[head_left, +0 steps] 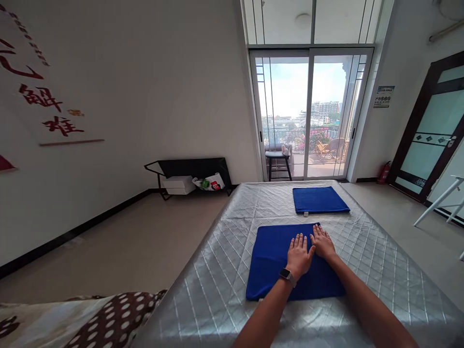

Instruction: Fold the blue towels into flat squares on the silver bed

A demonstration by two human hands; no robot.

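Note:
A flat, folded blue cloth (270,261), which looks like a towel or cushion cover, lies on the silver quilted mattress (217,270) before me. My left hand (299,256), with a watch on its wrist, rests palm down near the middle of the cloth, fingers stretched forward. Close beside it, my right hand (323,243) lies flat on the cloth's far right part, fingertips at its far edge. Neither hand grips anything. Farther back on the mattress sits a second blue cloth (319,199), also flat, with a small white tag at its near edge.
A brown polka-dot blanket (119,314) lies at the lower left. A low black rack (192,169) with white boxes (179,185) and a bag stands by the left wall. Behind the mattress are a stool (277,155) and sliding glass doors (310,111); white metal legs (438,198) stand at right.

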